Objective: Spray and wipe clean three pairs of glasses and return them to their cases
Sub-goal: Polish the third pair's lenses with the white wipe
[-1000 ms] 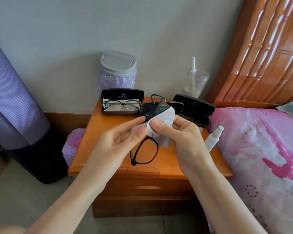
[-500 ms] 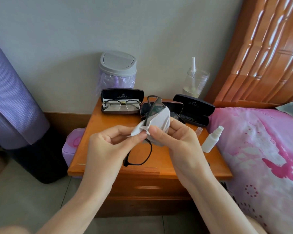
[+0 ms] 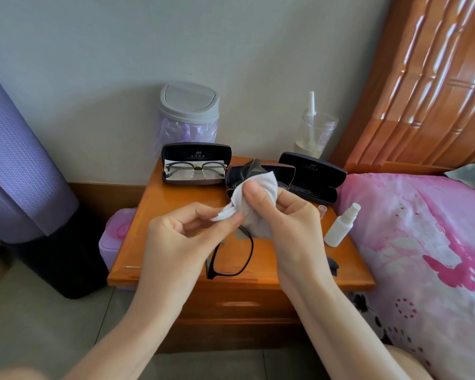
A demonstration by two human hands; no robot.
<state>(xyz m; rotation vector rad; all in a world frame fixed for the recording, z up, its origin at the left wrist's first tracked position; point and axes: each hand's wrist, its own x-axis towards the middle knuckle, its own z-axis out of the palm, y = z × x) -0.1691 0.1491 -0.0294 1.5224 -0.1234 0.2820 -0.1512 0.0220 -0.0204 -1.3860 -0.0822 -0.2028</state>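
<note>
A: Three cases sit open along the back of the counter (image 3: 148, 231). Biggest first: the bed on the right, the counter, then the cases, then the small bits.

B: Progress check! The left case (image 3: 196, 167) has glasses lying inside it. Whether they've been wiped, I can't tell. The middle case (image 3: 284, 172) is mostly hidden behind the cloth, so no call on its contents. The right case (image 3: 311, 176) looks empty.

A: So I'd judge one pair is back home at most, and one is in hand mid-wipe.

B: Right. The black glasses (image 3: 231, 259) are held above the counter's front half. The right hand (image 3: 288, 218) has its grip pinched on the cloth (image 3: 258, 198), wrapped around the upper lens. The left hand (image 3: 184, 237) pinches the cloth's lower corner, close by the frame.

A: And orientation?

B: The frame hangs on end, long axis near vertical, with the bare lens rim pointing down toward the person.

A: The spray bottle (image 3: 340, 229) stands at the counter's right edge with its cap (image 3: 322, 210) off beside it.
</note>
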